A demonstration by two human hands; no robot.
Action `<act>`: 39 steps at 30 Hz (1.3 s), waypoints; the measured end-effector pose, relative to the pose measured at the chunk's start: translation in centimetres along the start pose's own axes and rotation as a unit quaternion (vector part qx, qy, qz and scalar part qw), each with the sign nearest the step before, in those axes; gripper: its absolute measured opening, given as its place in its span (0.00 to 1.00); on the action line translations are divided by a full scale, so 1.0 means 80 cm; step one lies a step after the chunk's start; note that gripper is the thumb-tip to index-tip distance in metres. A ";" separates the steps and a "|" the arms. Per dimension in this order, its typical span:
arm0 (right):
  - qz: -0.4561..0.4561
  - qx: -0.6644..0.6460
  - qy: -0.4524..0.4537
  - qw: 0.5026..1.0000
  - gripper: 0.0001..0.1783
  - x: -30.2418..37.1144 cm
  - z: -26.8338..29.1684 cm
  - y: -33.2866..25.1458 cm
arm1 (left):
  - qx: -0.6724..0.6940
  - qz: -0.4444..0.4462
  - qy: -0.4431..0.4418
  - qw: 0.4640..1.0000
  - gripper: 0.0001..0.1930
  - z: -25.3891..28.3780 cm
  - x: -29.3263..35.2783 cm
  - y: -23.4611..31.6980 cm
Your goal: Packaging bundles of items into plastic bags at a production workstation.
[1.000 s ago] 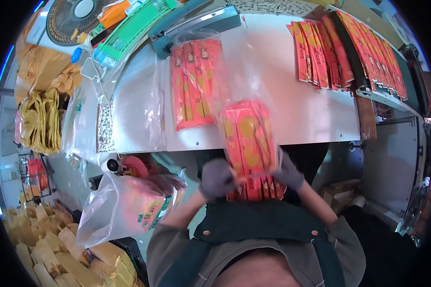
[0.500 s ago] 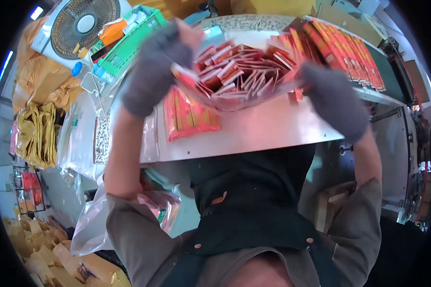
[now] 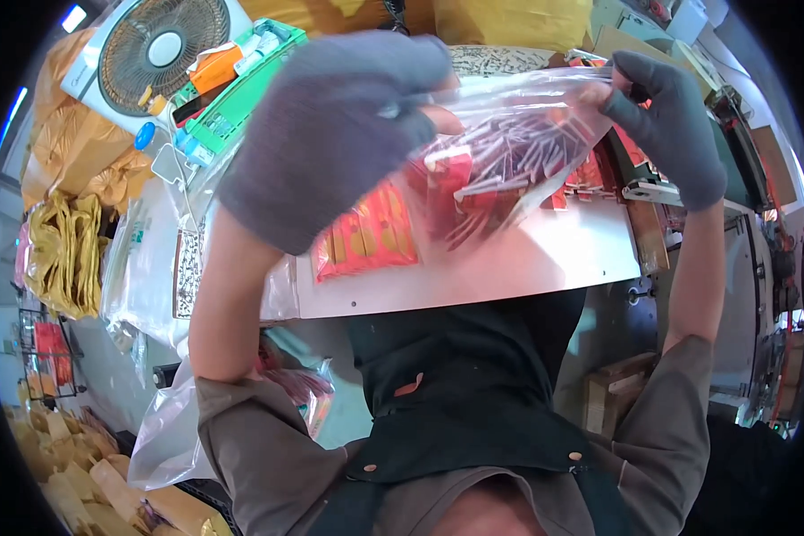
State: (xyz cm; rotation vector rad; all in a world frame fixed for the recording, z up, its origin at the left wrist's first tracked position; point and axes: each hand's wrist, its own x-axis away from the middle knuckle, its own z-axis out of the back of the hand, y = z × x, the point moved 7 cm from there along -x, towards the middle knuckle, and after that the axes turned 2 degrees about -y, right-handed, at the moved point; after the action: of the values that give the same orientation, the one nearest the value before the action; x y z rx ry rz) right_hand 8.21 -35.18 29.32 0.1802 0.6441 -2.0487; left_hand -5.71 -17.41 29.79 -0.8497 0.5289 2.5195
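Note:
Between my raised hands hangs a clear plastic bag (image 3: 531, 165) filled with many red paper packets, their pale edges showing through the film. My left hand (image 3: 339, 134), in a grey glove with bare fingertips, pinches one side of the bag's upper edge. On the other side, my right hand (image 3: 665, 121), gloved the same way, grips the film between thumb and fingers. Below the left hand, a flat pack of red and gold packets (image 3: 371, 234) lies on the white tabletop (image 3: 545, 268). Part of that pack is hidden by the glove.
At the far left stand a fan (image 3: 163, 49) and a green basket (image 3: 232, 112) of small items. Clear plastic bags (image 3: 147, 250) are stacked at the left, beside folded gold sheets (image 3: 65, 255). A machine with a dark belt (image 3: 740, 170) is at the right.
The bag has been lifted and drawn upward, its top edge now stretched between both hands. The loose packets that lay spread in its open mouth now hang lower inside the film.

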 end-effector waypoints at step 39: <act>-0.025 0.039 0.063 0.997 0.16 -0.331 -0.383 0.117 | 0.553 0.500 0.228 0.626 0.18 -0.222 0.214 -0.358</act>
State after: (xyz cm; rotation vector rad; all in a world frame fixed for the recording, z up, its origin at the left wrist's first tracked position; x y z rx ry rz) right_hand 26.49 -3.45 9.64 0.3434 0.6519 -2.1245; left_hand 4.86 2.71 -0.44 -0.6663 2.9665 1.8008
